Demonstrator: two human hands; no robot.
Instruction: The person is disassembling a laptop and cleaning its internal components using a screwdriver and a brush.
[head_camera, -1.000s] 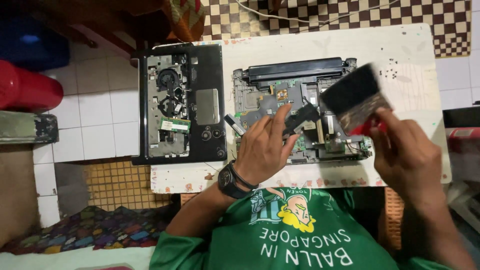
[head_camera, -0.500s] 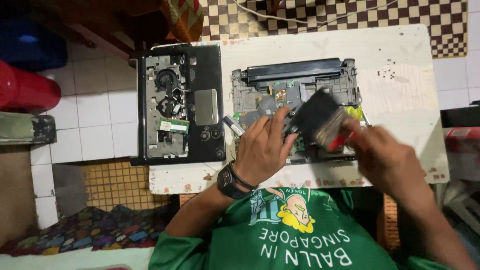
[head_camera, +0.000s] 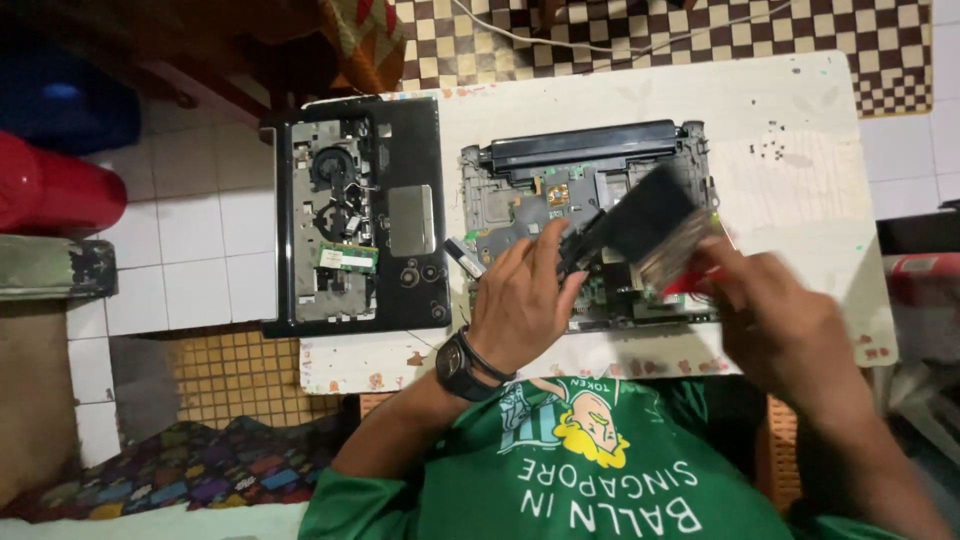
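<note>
the left hand (head_camera: 520, 300) rests at the centre of the frame with fingers spread flat on the opened laptop base (head_camera: 585, 235), gripping nothing. the right hand (head_camera: 775, 325), centre right, is clenched around a red-handled paintbrush (head_camera: 655, 220) whose dark, blurred bristles lie over the circuit board. a black laptop cover (head_camera: 355, 215) lies left of it on the white table (head_camera: 800, 110).

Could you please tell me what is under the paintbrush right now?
The opened laptop base with its bare circuit board lies under the paintbrush. The brush and both hands hide the board's middle.
</note>
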